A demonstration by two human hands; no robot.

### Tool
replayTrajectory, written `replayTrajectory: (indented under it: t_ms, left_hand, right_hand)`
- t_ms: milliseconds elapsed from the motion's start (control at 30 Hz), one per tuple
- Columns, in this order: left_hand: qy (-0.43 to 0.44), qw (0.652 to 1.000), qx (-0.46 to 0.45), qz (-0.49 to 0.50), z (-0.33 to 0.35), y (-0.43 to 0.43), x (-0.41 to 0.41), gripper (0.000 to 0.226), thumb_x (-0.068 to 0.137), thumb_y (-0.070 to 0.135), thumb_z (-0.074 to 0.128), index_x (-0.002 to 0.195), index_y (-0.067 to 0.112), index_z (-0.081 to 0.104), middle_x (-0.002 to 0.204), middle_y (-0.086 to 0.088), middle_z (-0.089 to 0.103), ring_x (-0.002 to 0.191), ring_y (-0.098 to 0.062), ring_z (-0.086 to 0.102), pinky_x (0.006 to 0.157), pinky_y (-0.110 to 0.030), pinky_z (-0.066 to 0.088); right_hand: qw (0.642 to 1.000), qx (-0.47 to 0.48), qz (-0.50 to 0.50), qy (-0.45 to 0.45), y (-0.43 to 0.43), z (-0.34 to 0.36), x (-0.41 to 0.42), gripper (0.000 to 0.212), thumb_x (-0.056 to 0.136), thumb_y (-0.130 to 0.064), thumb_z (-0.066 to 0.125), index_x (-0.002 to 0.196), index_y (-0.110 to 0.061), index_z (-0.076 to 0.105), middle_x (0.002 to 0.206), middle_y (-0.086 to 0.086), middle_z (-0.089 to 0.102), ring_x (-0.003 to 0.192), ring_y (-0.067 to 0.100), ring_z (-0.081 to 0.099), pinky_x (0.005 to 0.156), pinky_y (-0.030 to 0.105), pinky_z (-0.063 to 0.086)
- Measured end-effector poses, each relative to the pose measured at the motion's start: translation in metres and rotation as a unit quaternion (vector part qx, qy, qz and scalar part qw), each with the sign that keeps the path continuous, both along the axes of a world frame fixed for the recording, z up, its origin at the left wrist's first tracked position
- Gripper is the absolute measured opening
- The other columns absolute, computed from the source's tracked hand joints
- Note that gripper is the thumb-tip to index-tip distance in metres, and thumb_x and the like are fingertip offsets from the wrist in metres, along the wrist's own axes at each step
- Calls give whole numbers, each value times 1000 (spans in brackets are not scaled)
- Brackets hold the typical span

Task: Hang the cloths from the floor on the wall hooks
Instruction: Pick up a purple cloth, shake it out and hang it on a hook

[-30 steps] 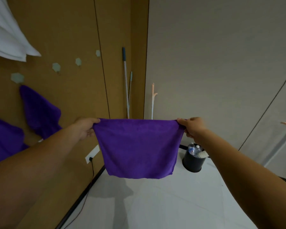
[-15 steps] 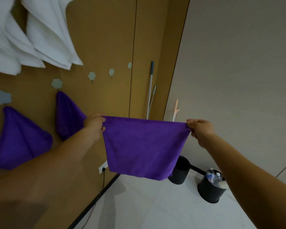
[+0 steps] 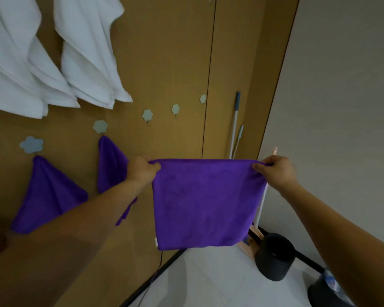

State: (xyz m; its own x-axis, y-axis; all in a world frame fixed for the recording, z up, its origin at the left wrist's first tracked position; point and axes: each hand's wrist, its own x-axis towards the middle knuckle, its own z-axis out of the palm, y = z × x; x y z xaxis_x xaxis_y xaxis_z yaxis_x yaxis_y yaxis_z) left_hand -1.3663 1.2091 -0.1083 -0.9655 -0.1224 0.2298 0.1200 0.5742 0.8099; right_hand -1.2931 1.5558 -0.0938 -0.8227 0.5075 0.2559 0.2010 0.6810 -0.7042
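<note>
Cloth [image 3: 206,202], between left hand [image 3: 142,168] and right hand [image 3: 275,171]: solid deep purple, unpatterned; small white tag at lower edge.
Hung cloth [image 3: 111,165], just left of left hand, and second hung cloth [image 3: 47,196], farther left: same plain purple.
Towels [image 3: 89,52], above left hand: white.
Hooks [image 3: 147,115], above left hand: pale blue-green.
Wall panel [image 3: 164,52]: ochre brown, thin dark vertical seam.
Side wall [image 3: 341,85], above right hand: plain grey-beige.
Pole [image 3: 235,120], between hands, above: silver-white, blue grip.
Bin [image 3: 275,255], below right hand: black.
Floor [image 3: 208,280]: pale grey-white.
</note>
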Motion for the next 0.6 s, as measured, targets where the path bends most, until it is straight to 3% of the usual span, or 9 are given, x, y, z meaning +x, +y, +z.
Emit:
replayTrajectory:
  t_ms: [100,133,200,300,333,433,500,600]
  left_hand:
    - [35,997,-74,13,8,12,-11,12,83,16,61,72,11,60,65,4,55,66,-14,53,49,-18,34]
    - [61,994,-87,24,10,19,-15,16,83,16,62,68,12,57,64,4,53,65,-13,51,49,-17,32]
    - [108,987,-106,56,15,35,-21,23,81,16,62,63,12,50,64,4,49,63,-12,47,49,-16,27]
    - [130,985,-63,93,24,57,-28,4,81,14,63,84,13,61,84,10,57,79,-11,55,59,-17,34]
    - [135,985,-42,103,27,62,-30,7,80,12,62,79,18,59,84,10,60,80,-12,58,58,-15,35]
    - [153,979,48,124,33,70,-35,24,78,2,56,70,23,49,79,10,65,77,-9,62,58,-15,38]
    - [167,975,81,126,35,73,-37,29,79,-4,51,72,24,50,76,9,63,75,-10,61,61,-13,41]
    - [162,974,106,113,37,72,-39,37,81,-9,43,76,25,56,67,13,65,68,1,62,58,-4,43]
  right_hand:
    - [999,36,36,9,18,7,-27,28,73,-32,75,59,-13,61,80,15,65,99,39,60,97,49,44]
    - [997,56,52,26,22,9,-37,27,73,-28,75,57,-14,58,86,16,63,95,37,60,97,44,43]
    - [990,89,85,68,27,15,-56,18,74,-21,74,68,-9,62,98,12,62,93,29,59,78,26,37]
    - [981,-2,159,113,27,23,-80,20,76,-7,68,70,-15,50,86,-1,64,74,12,56,58,20,35]
    - [975,-35,178,129,26,25,-87,25,77,-1,64,71,-17,46,79,-3,61,69,11,54,56,18,36]
    - [956,-104,236,141,21,32,-104,23,84,10,47,91,-12,51,77,-1,55,76,19,53,68,24,41]
    - [944,-129,279,116,14,35,-116,26,89,7,40,98,-12,55,81,8,56,76,24,51,68,30,40]
    - [918,-147,366,34,5,35,-133,17,93,-8,51,101,-17,63,89,11,57,79,25,55,70,30,43]
